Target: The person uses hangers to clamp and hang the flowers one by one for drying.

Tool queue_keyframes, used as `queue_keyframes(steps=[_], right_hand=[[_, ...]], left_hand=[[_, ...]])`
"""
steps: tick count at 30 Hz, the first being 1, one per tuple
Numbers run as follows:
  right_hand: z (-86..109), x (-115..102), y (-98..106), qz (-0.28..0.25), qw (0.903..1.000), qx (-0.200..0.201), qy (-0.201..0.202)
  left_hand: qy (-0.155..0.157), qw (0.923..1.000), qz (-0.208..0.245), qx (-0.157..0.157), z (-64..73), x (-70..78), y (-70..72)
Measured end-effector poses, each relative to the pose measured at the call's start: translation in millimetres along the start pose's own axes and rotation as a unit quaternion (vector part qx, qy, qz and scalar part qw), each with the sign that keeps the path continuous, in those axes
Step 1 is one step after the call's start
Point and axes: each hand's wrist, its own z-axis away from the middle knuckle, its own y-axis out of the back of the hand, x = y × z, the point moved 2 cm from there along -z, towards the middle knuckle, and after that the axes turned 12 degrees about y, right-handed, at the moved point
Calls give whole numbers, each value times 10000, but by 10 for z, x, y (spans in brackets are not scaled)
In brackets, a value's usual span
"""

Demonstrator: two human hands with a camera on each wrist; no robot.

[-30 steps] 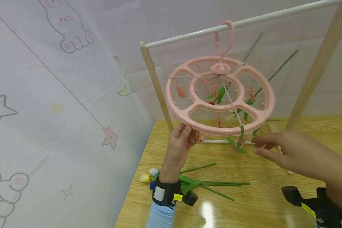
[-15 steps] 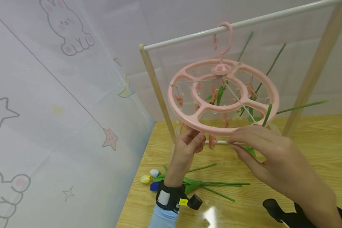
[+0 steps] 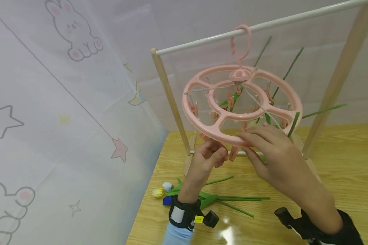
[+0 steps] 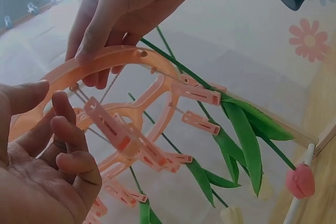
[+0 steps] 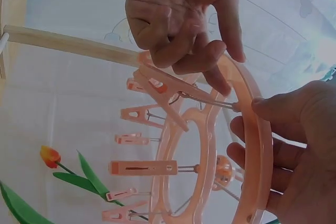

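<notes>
A round pink clip hanger (image 3: 216,130) hangs by its hook from a white rail. My right hand (image 3: 282,160) grips its near rim, thumb below and fingers over the top; the right wrist view shows the fingers around the rim. My left hand (image 3: 203,163) is just under the rim to the left, its fingers loosely bent and nothing visible in them. Close to those fingers hangs a pink clip (image 5: 163,90). Other clips hold artificial tulips by their stems, among them a pink tulip (image 4: 300,181) and an orange one (image 5: 51,156), blooms downward.
The white rail (image 3: 199,44) sits on a wooden-legged stand (image 3: 168,92). Several loose tulips (image 3: 208,197), with yellow, white and blue blooms, lie on the wooden table (image 3: 248,228). A patterned cloth wall (image 3: 89,112) rises at left and behind.
My right hand has come leftward from beside the hanger and taken hold of its rim. The hanger has turned, swinging a green stem to the right. My left hand has slipped slightly right and down.
</notes>
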Motion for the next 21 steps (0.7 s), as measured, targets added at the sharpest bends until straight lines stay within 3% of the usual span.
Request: queue_keyframes(steps=[12, 16, 21], right_hand=[[61, 116, 100, -169, 9997, 97, -154], [75, 140, 123, -153, 9998, 95, -129], [96, 142, 141, -8, 9998, -57, -185]], left_hand=[[241, 9928, -942, 701, 22, 73, 218], [125, 9937, -856, 712, 24, 92, 236], [98, 9984, -359, 417, 38, 120, 189]])
